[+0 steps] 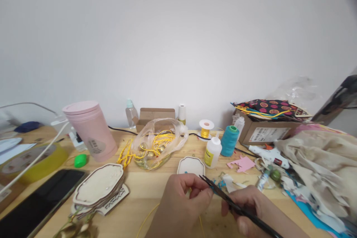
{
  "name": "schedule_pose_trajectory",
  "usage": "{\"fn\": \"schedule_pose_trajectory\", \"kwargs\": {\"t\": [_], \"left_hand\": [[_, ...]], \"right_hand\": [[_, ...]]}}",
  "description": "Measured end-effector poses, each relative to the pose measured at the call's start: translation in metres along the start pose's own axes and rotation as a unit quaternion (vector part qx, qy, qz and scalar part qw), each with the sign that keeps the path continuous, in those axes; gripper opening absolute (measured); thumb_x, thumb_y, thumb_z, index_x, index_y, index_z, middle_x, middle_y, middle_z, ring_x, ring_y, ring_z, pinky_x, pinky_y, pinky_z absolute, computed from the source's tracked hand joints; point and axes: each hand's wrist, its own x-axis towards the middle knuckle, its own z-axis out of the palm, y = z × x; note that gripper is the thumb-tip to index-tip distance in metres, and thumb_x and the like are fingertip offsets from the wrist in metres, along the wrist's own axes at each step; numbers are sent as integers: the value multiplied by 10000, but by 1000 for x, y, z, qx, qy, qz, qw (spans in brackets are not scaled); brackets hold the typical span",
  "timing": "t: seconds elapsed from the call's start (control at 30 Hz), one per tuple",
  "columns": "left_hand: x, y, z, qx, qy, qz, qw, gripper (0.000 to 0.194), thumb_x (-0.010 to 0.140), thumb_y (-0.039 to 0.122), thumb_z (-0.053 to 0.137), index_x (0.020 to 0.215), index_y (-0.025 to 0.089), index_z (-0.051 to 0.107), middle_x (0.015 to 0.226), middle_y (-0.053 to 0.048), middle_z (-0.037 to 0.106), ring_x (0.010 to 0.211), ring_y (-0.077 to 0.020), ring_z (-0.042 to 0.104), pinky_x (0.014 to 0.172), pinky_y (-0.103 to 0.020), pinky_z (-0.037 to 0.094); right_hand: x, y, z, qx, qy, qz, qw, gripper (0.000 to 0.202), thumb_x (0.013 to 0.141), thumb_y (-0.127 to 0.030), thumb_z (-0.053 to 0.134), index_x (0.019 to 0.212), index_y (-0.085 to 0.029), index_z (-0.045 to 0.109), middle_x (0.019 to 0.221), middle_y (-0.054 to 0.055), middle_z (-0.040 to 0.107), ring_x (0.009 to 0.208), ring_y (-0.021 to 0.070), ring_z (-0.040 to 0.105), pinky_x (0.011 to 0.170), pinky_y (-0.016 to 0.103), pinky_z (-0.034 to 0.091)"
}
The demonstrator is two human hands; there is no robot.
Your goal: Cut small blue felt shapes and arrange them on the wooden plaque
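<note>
My left hand (186,202) is closed in a pinch, thumb against forefinger. Thin yellow cord (148,216) runs out from under it on both sides, and a bit of yellow shows between the fingers. The pinch point itself is partly hidden. In my right hand (248,204) are black tweezers (223,195), their two tips slightly apart just above my left fingertips. Behind my left hand lies a white plaque with a scalloped edge (191,164), partly covered. Small blue scraps (221,183) lie just beyond the tweezers.
A glue bottle (212,154), blue thread cone (229,142) and yellow cord spool (205,132) stand behind. Left are stacked plaques (99,184), a phone (44,200), a pink tumbler (92,134) and a bag of bells (158,145). A glue gun (269,156) and cloth (323,167) lie right.
</note>
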Motion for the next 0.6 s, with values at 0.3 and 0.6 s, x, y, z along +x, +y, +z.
{"fn": "schedule_pose_trajectory", "kwargs": {"t": [0.3, 0.6], "left_hand": [[2, 2, -2, 11, 3, 10, 1000, 101, 626, 227, 573, 583, 140, 602, 521, 19, 523, 535, -131, 466, 503, -232, 335], [28, 9, -37, 183, 7, 29, 983, 225, 683, 320, 502, 710, 124, 609, 639, -27, 623, 608, -163, 551, 551, -249, 399]], "right_hand": [[-1, -16, 2, 3, 33, 26, 999, 489, 648, -629, 502, 601, -142, 518, 433, -90, 247, 351, 35, 179, 318, 202, 93], [-1, -20, -2, 46, 74, 66, 994, 486, 632, -636, 518, 654, -151, 500, 354, -111, 264, 279, 30, 209, 269, 197, 81]]}}
